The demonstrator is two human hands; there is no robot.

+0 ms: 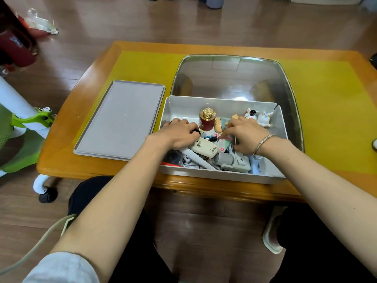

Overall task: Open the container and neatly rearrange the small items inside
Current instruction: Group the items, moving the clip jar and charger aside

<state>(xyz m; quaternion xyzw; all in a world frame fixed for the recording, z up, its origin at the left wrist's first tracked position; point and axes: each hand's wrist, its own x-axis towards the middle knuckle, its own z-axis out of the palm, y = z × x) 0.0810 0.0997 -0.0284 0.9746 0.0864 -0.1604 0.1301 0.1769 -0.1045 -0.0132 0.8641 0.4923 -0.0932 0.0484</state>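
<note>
An open white container (222, 103) sits at the table's near edge, its grey lid (122, 119) lying flat to its left. Inside it are a red bottle with a gold cap (207, 121), white rabbit figurines (263, 117), a doll figure (220, 124), a cream oval device (205, 148), a grey handle (232, 160) and several white sticks. My left hand (179, 132) reaches into the container's left part, fingers curled round a small black item. My right hand (246, 133), a bracelet on its wrist, pinches small pink-and-white packets in the middle.
A large metal tray (285, 78) lies behind the container on the yellow mat (142, 64) of the wooden table (61, 156). A green and white wheeled stand (30, 119) is on the floor at left. My knees are under the table's near edge.
</note>
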